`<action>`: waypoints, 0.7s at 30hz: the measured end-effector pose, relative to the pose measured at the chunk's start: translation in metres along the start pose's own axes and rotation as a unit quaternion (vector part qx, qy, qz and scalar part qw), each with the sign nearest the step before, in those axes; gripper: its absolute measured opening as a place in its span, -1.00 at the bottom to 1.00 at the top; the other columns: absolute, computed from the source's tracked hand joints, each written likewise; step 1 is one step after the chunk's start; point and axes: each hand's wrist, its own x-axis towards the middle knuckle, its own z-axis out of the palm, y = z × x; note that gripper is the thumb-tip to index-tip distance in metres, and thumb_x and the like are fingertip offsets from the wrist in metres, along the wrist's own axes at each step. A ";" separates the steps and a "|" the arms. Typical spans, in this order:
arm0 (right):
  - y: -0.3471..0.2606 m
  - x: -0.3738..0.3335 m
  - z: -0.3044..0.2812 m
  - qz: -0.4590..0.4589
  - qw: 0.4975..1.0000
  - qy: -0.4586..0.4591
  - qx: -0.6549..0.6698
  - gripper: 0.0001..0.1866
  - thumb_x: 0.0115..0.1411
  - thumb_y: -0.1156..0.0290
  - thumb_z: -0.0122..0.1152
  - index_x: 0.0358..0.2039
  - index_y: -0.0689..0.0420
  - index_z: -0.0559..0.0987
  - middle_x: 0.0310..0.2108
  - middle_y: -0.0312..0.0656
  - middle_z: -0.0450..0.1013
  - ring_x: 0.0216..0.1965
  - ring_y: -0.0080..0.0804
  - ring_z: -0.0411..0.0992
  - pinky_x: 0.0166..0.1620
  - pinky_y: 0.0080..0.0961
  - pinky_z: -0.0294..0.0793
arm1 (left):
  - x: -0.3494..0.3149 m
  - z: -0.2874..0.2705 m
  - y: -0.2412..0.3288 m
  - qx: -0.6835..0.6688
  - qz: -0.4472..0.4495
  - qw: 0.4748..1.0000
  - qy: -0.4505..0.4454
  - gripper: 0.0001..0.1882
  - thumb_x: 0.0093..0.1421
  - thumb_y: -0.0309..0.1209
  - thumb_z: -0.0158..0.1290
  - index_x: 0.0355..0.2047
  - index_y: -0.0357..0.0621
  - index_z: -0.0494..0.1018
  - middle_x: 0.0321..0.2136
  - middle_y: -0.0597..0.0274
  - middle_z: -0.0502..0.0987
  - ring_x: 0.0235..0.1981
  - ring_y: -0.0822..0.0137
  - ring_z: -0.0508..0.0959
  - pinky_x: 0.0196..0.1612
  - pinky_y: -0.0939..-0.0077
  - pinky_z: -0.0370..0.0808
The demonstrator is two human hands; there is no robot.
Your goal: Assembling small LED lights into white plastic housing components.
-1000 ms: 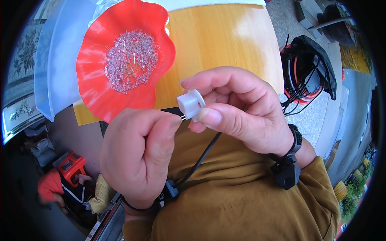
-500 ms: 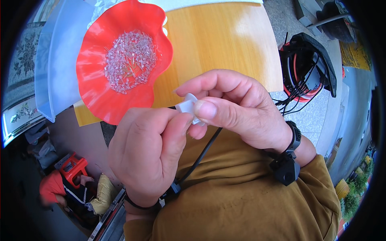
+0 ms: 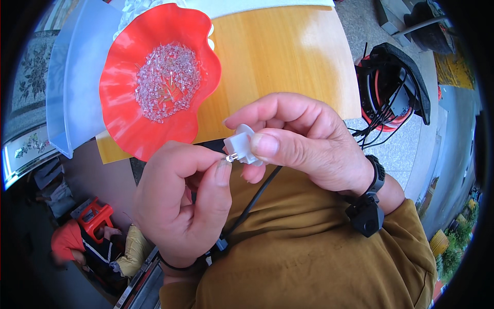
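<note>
My right hand (image 3: 306,141) pinches a small white plastic housing (image 3: 238,143) between thumb and fingers; it has a rounded flange and a boxy body. A tiny clear LED (image 3: 231,157) with thin metal legs sits in the pinch of my left hand (image 3: 177,201), its legs pointing at the housing's near left side. Whether the legs enter the housing I cannot tell. Beyond my hands, a red wavy-edged bowl (image 3: 121,121) holds a heap of similar clear LEDs (image 3: 167,82).
The bowl rests on a wooden table (image 3: 278,56), beside a translucent plastic bin (image 3: 77,87). White pieces (image 3: 139,13) lie behind the bowl. At right, a black bag with cables (image 3: 388,85) is off the table. A person in red (image 3: 69,239) is at the lower left, near a red stool (image 3: 96,219).
My left hand has drawn slightly left and down from the housing, and the LED in its fingertips has come into sight. My right hand keeps its hold on the housing.
</note>
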 end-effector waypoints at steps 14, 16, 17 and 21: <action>0.002 0.000 -0.004 -0.045 0.998 -0.033 0.003 -0.72 0.18 0.46 0.16 -0.09 0.24 0.46 -0.27 -0.26 0.49 -0.30 -0.64 0.46 -0.22 -0.69 0.50 | 0.002 0.001 0.000 0.121 0.127 0.983 -0.055 -0.86 -0.02 -0.64 0.11 -0.42 -0.22 0.41 -0.59 0.15 0.40 -0.65 0.27 0.37 -0.58 0.48 0.30; 0.002 0.000 -0.002 -0.045 0.999 -0.023 0.016 -0.72 0.19 0.45 0.15 -0.09 0.24 0.46 -0.27 -0.26 0.49 -0.31 -0.65 0.45 -0.22 -0.69 0.49 | 0.002 0.002 0.000 0.123 0.119 0.984 -0.054 -0.86 -0.01 -0.63 0.10 -0.41 -0.23 0.42 -0.58 0.16 0.41 -0.64 0.29 0.38 -0.58 0.50 0.31; 0.002 0.000 -0.001 -0.042 0.999 -0.014 0.028 -0.72 0.20 0.44 0.14 -0.08 0.24 0.45 -0.26 -0.26 0.48 -0.31 -0.65 0.44 -0.21 -0.69 0.48 | 0.002 0.002 0.000 0.126 0.107 0.985 -0.051 -0.87 0.00 -0.62 0.10 -0.40 -0.23 0.42 -0.56 0.17 0.42 -0.63 0.31 0.38 -0.57 0.52 0.31; 0.001 0.002 0.001 -0.054 0.998 0.000 0.039 -0.70 0.23 0.44 0.08 -0.04 0.25 0.42 -0.21 -0.16 0.49 -0.30 -0.56 0.48 -0.17 -0.62 0.49 | -0.001 0.003 -0.002 0.062 0.062 0.995 -0.038 -0.89 0.03 -0.60 0.10 -0.40 -0.23 0.43 -0.55 0.21 0.43 -0.60 0.38 0.39 -0.55 0.57 0.32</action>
